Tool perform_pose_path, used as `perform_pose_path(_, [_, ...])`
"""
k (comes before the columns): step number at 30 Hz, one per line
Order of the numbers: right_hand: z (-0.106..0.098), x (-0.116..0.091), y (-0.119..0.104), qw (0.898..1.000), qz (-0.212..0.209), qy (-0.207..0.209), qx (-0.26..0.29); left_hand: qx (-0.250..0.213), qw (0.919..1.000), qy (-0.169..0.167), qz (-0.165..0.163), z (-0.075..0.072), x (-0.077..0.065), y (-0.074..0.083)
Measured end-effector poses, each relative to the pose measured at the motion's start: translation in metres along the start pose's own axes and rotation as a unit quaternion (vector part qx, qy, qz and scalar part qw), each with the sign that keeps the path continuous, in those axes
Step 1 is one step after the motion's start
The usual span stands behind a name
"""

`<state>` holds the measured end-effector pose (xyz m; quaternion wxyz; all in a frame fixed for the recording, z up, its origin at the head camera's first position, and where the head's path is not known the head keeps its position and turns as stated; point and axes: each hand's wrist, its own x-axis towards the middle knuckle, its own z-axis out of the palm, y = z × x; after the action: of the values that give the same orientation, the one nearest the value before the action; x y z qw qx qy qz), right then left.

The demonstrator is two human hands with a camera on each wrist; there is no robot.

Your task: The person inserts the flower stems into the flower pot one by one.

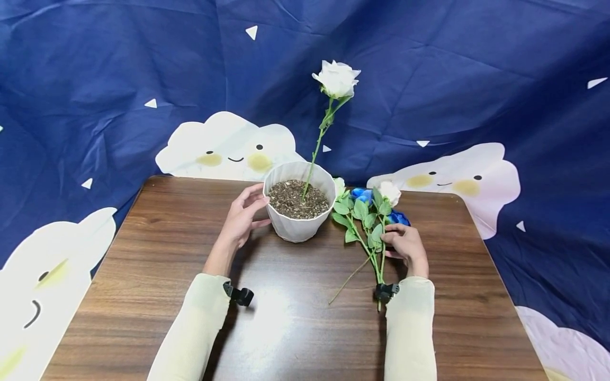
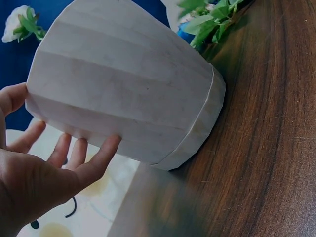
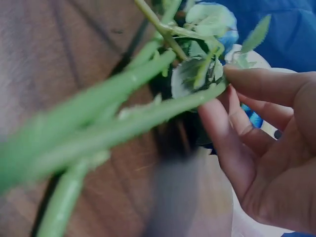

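Note:
A white faceted flower pot (image 1: 297, 230) filled with dark soil (image 1: 293, 203) stands near the table's back edge. One tall white rose (image 1: 337, 79) rises from the soil, leaning slightly right. With fingers spread, my left hand (image 1: 242, 217) touches the pot's left side; fingertips rest against its wall (image 2: 123, 74) in the left wrist view. To the right lies a bunch of white and blue roses (image 1: 369, 211) with green leaves. My right hand (image 1: 407, 246) pinches a green rose stem (image 3: 163, 111) between thumb and finger; which bloom it carries is unclear.
The brown wooden table (image 1: 305, 338) carries everything. A thin stem (image 1: 350, 280) sticks out leftward from the bunch. Behind the table hangs a blue cloth (image 1: 119, 63) with smiling white clouds (image 1: 229, 143). Black wrist cameras (image 1: 240, 295) sit on both sleeves.

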<state>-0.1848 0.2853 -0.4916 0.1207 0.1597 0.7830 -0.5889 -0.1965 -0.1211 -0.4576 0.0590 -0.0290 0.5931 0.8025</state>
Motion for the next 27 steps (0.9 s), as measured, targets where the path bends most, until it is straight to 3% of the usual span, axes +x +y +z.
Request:
perform_pose_path(6, [-0.005, -0.006, -0.010, 0.997, -0.020, 0.001, 0.079, 0.001, 1.0000, 0.000, 0.001, -0.001, 0.000, 0.001])
perform_pose_path(12, [-0.005, -0.008, -0.015, 0.986, -0.035, 0.008, 0.163, 0.002, 1.0000, 0.000, 0.001, 0.000, 0.000, 0.000])
perform_pose_path(22, [0.003, -0.011, -0.029, 0.942, -0.121, 0.032, 0.310, -0.002, 1.0000, 0.002, 0.004, 0.000, 0.000, -0.001])
perform_pose_path(27, [0.006, -0.012, -0.033, 0.921, -0.130, 0.042, 0.365, 0.002, 1.0000, 0.003, 0.005, 0.000, 0.000, -0.002])
